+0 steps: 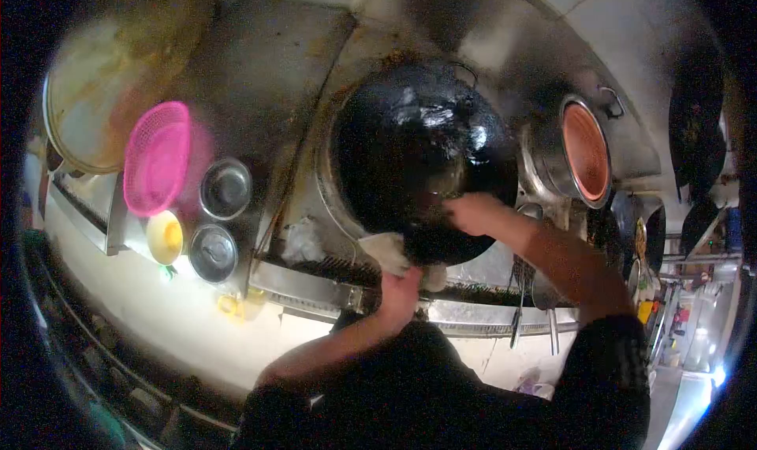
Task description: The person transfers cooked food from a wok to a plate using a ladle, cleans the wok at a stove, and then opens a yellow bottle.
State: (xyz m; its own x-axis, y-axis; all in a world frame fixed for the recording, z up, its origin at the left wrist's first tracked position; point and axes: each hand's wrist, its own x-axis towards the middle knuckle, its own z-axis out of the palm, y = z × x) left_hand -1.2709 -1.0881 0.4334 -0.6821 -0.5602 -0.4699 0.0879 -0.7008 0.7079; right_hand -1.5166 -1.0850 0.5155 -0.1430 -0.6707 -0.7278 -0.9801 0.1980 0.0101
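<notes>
A large black wok [394, 162] with a glossy, wet-looking inside sits on the stove in front of me. My left hand [400, 291] is closed on a pale folded cloth [384, 250] at the wok's near rim. Over the near right part of the wok, my right hand [478, 213] is closed, with its fingers pointing down into it. A brownish blur shows by those fingers. What the right hand holds, if anything, is too smeared to name.
Left of the wok stand a pink basket [144, 162], a yellow bowl [158, 239] and two metal bowls [226, 188]. Crumpled white material [303, 241] lies near the stove edge. On the right are a metal pot with orange-red contents [587, 152] and a skimmer [520, 280].
</notes>
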